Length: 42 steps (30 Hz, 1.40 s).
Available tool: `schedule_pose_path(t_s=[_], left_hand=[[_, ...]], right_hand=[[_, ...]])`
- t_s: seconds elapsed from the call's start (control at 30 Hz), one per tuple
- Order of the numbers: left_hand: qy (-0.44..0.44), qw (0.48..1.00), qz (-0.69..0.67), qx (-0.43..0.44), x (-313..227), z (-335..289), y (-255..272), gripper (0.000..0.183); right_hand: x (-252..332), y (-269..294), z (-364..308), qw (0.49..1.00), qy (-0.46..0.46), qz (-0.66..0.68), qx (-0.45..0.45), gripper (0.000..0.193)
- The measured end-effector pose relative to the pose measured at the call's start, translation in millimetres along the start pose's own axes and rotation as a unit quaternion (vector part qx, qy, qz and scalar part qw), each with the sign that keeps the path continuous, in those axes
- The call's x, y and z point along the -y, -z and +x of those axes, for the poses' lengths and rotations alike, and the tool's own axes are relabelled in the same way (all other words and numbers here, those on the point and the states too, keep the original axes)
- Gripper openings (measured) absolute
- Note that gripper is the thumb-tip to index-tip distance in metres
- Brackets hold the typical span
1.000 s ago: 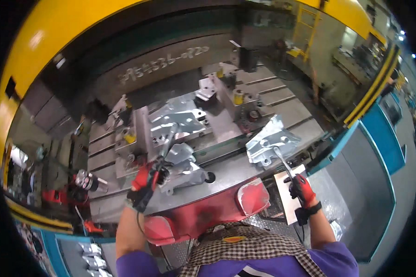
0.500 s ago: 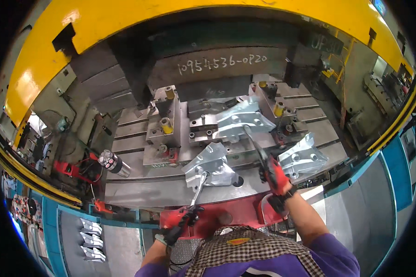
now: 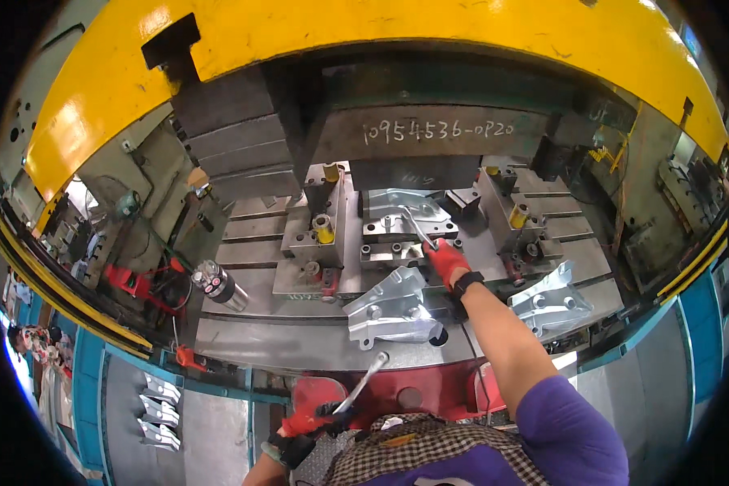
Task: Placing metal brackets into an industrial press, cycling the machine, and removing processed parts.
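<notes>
My right hand (image 3: 447,261), in a red glove, is closed on a metal rod (image 3: 417,225). The rod's far end meets a silver stamped metal part (image 3: 397,201) lying on the die (image 3: 381,253) under the press. My left hand (image 3: 316,415), gloved in red and black, grips another metal rod (image 3: 363,382) with a rounded end, held near my apron. That end is apart from the second stamped part (image 3: 390,312), which lies on the die's front plate. A third stamped part (image 3: 549,301) sits to the right of my right forearm.
A yellow press frame (image 3: 316,32) arches over the die, with a dark upper block (image 3: 429,134) overhead. Guide posts (image 3: 324,229) stand at either side. A steel cylinder (image 3: 219,285) is on the left. Several finished-looking parts (image 3: 160,411) lie on the left side table (image 3: 215,433).
My right hand has reached farther in, and the part that its rod touched has moved from above the die down onto it. My left rod has drawn back off the near part.
</notes>
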<state>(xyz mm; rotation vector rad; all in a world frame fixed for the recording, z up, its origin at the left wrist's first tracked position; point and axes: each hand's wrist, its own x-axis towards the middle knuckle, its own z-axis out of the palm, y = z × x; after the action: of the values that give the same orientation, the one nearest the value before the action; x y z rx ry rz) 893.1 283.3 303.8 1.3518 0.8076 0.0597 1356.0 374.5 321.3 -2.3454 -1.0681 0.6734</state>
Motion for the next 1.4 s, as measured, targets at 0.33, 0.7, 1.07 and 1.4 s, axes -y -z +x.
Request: schedule_pose_path(t_s=[0.33, 0.7, 1.07, 1.4], left_hand=[[-0.113, 0.900, 0.421, 0.013, 51.8, -30.4, -3.0, 0.054], [0.089, 0.843, 0.530, 0.014, 81.9, 1.6, 2.8, 0.057], [-0.066, 0.840, 0.539, -0.003, 98.5, 6.0, 6.3, 0.058], [-0.131, 0.794, 0.594, -0.017, 108.1, 8.3, 7.7, 0.060]], right_hand=[[-177.9, 32.1, -245.2, 0.879, 0.216, 0.293, 0.307, 0.047], [-242.9, -41.0, -323.7, 0.967, 0.172, -0.127, 0.139, 0.054], [-241.4, -37.1, -315.5, 0.954, 0.254, -0.118, 0.103, 0.046], [-259.1, -51.8, -314.7, 0.950, 0.267, -0.143, 0.078, 0.051]])
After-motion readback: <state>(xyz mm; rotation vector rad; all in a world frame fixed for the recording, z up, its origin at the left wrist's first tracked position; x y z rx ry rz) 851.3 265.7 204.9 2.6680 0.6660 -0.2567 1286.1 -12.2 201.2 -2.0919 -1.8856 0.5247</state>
